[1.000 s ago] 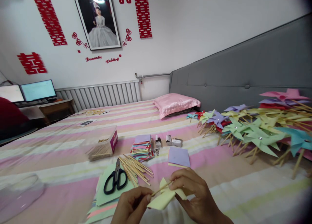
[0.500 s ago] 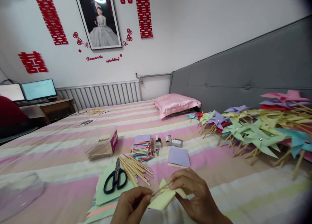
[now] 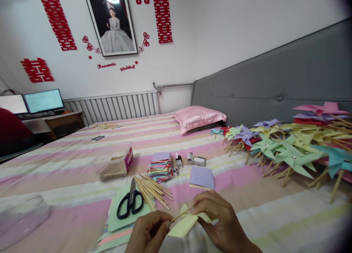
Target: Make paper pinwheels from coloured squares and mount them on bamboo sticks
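Low in the middle of the view, a pale yellow paper pinwheel (image 3: 183,225) lies between my two hands, with a thin wooden stick (image 3: 180,214) across it. My left hand (image 3: 151,229) pinches one end of the stick between thumb and fingers. At the pinwheel's centre, my right hand (image 3: 217,220) is closed on the paper and the stick's other end; its fingertips hide the joint. Just left of the hands, black-handled scissors (image 3: 130,202) rest on green paper sheets (image 3: 118,223), beside a fan of loose sticks (image 3: 152,190).
A stack of coloured paper squares (image 3: 160,167), small pins (image 3: 176,170), little boxes (image 3: 196,160) and purple squares (image 3: 202,178) lie beyond the hands. A clear stick box (image 3: 117,163) stands left. Finished pinwheels (image 3: 291,156) pile up on the right, by the grey headboard (image 3: 264,77).
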`<state>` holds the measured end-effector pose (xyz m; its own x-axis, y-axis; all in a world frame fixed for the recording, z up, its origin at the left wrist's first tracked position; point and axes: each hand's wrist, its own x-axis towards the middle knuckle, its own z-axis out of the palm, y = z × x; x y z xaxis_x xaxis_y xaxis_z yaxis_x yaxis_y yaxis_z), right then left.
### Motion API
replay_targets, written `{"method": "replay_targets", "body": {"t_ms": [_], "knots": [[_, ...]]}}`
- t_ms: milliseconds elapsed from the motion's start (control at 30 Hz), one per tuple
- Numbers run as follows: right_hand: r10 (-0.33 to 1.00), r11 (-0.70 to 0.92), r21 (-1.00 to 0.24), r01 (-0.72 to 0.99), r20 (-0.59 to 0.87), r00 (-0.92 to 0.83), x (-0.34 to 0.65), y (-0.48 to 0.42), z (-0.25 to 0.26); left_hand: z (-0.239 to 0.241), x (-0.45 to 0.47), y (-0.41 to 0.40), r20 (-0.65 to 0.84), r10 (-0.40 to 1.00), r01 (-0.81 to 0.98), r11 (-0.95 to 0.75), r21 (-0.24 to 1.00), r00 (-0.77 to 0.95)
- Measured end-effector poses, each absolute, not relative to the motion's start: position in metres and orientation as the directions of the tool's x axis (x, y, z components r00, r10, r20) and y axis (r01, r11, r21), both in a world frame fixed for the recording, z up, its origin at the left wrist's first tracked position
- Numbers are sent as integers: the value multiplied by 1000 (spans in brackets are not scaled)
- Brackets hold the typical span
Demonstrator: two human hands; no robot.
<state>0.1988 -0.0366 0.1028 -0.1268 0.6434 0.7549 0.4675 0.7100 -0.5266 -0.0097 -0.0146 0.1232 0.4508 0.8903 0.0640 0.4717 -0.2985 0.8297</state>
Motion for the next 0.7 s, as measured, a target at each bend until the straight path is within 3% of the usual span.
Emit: {"method": "replay_targets", "body": {"t_ms": [467, 700], "knots": [[600, 730, -491, 476, 794, -102, 196, -36, 102, 124, -6, -17, 74, 895, 460, -296, 837, 440], [659, 649, -533, 543, 751, -51, 196, -37, 99, 127, -6, -19, 70, 894, 467, -297, 833, 443]]}}
